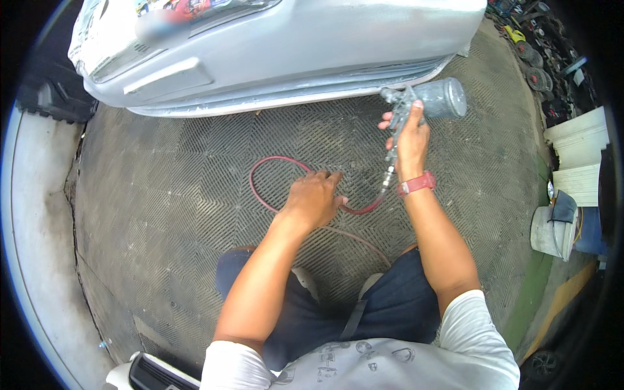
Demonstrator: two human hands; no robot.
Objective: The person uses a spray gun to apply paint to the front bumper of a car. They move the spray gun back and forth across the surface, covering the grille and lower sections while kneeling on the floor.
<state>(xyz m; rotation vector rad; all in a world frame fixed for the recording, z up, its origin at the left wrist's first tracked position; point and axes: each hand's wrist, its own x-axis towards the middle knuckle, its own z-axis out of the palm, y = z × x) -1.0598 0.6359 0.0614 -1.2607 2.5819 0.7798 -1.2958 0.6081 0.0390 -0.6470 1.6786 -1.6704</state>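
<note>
My right hand (411, 140) is wrapped round the handle of a grey, paint-coated spray gun (402, 103), whose cup (447, 97) points to the right. A metal fitting joins the gun's lower end to a red air hose (372, 209). My left hand (315, 197) is closed on that hose, which loops out beyond it to the left over the floor. Just past the gun stands a silver-grey car body panel (312, 45) with a bent lower edge; the gun's front is close to that edge, and whether they touch I cannot tell.
Printed masking paper (117, 32) covers part of the panel. A pale wall (39, 227) runs along the left. To the right are a white bucket (551, 233), white panels (578, 156) and piled tools and parts (539, 55). A white car part (153, 374) lies at lower left.
</note>
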